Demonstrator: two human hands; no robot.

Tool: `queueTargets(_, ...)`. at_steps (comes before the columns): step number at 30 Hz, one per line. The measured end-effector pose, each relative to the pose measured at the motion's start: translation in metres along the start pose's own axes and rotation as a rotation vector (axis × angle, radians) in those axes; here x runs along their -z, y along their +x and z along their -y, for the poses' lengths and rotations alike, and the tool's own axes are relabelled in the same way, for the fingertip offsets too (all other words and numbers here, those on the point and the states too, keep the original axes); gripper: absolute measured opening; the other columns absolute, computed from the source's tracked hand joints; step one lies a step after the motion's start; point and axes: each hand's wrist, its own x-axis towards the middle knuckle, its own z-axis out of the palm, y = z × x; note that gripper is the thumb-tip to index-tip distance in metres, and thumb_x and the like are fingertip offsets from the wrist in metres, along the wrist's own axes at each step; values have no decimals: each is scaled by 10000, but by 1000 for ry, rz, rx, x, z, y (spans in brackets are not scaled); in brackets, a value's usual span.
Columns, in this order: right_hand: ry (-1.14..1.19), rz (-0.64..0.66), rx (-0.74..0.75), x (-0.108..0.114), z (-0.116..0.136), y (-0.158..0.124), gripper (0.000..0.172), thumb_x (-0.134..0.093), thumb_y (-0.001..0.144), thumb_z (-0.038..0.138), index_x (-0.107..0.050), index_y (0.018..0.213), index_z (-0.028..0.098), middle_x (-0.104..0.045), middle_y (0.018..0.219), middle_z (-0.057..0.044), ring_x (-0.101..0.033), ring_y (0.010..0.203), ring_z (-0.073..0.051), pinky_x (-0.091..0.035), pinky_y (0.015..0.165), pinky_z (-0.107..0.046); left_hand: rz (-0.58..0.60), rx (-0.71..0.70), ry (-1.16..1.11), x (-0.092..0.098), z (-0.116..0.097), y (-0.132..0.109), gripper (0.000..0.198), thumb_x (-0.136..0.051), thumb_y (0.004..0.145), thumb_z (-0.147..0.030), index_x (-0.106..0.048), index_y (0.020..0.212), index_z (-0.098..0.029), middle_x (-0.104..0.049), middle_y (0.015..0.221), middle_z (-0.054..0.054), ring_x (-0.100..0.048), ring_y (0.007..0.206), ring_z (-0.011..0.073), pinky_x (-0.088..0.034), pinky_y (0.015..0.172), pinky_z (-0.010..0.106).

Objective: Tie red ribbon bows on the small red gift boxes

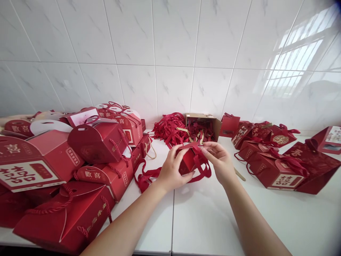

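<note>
A small red gift box (187, 161) is held above the white table in front of me. My left hand (174, 170) grips it from the left side, fingers over the top and thumb underneath. At its upper right, my right hand (217, 160) pinches a dark red ribbon (198, 153) that runs over the box top. A loop of this ribbon hangs below the right fingers. To the left of the box, a loose red ribbon (146, 177) lies on the table, partly behind my left wrist.
Red gift boxes with rope handles (98, 140) are piled on the left. A heap of red ribbons (170, 128) and an open carton (217, 126) of ribbons stand by the tiled wall. Several ribbon-tied boxes (277, 169) sit on the right of the white table (202, 220).
</note>
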Motion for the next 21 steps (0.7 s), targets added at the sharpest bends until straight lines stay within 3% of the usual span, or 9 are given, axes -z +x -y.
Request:
queueTargets(6,-21,-62,71,0,-5,2,190,-716,719,319,-654,883,248,-602,823,-1,-551,861,-153,-418,827,-304,-185,315,-28,-6,14,1,695,-690,692,-389,-365,1280,-210,-404,1234,130,-426,1192,286,-378,1003,497)
queueTargets(9,137,-61,-12,2,-4,3,208,-733,689,295,-656,880,264,-577,810,12,-534,810,-134,-420,776,-281,-224,444,-48,-8,20,1,645,-678,701,-412,-391,1233,-187,-423,1194,130,-439,1170,278,-387,992,489)
queueTargets(12,336,-41,-127,4,1,4,275,-735,660,297,-642,918,313,-542,784,31,-493,686,-117,-430,714,-294,-247,476,-38,-8,22,1,670,-685,692,-439,-385,1234,-183,-439,1183,130,-419,1183,284,-378,994,492)
queueTargets(16,374,-40,-63,12,8,0,294,-692,659,454,-613,930,371,-475,654,50,-269,466,-91,-396,585,-303,-268,498,-47,-6,21,2,731,-686,679,-496,-360,1264,-204,-431,1236,131,-387,1222,301,-341,1016,513)
queueTargets(19,314,-45,13,18,9,-7,380,-630,621,639,-582,903,389,-316,500,95,-44,422,-66,-305,482,-275,-271,511,-60,-6,21,1,753,-687,668,-524,-355,1270,-217,-425,1259,127,-382,1231,314,-322,1022,527)
queueTargets(21,313,32,-12,20,7,-11,443,-643,550,687,-562,866,386,-210,448,127,6,406,-43,-272,460,-257,-259,509,-46,-6,19,0,774,-683,664,-542,-346,1278,-212,-416,1270,137,-374,1239,325,-322,1017,533)
